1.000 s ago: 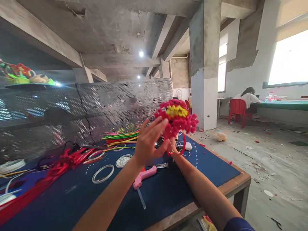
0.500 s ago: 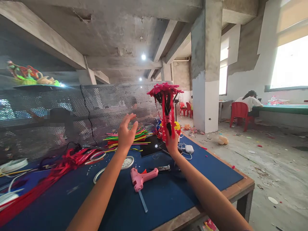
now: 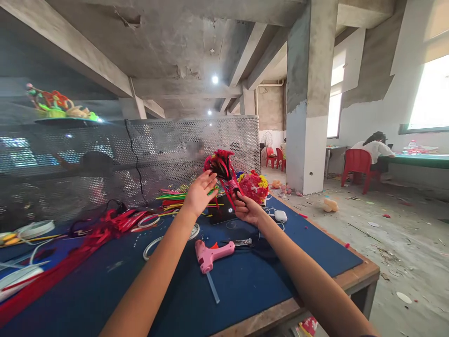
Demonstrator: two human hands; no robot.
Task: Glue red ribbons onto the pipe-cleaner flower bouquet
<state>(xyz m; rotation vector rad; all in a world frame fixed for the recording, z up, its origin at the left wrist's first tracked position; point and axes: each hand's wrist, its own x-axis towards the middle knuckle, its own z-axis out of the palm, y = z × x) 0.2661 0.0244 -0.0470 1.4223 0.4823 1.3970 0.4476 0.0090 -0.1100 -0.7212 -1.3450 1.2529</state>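
My right hand [image 3: 246, 208] is closed around the stem of a red pipe-cleaner flower ornament [image 3: 220, 169], which tilts up and to the left above the blue table mat [image 3: 245, 285]. My left hand [image 3: 199, 192] is open, fingers stretched toward the ornament's head, touching or nearly touching it. A second red and yellow flower ball [image 3: 254, 186] rests on the table just behind my right hand. A pink glue gun [image 3: 212, 254] lies on the mat below my hands.
Coloured pipe cleaners [image 3: 175, 196], clear rings [image 3: 154, 243], red strips [image 3: 105, 227] and a white device [image 3: 280, 216] lie on the table. A perforated metal screen [image 3: 157, 150] stands behind. The table edge [image 3: 365, 274] is at right. A person sits on a red chair [image 3: 358, 164] far right.
My right hand lowered the ornament and tipped it from upright to leaning left. My left hand moved right, up to its head.
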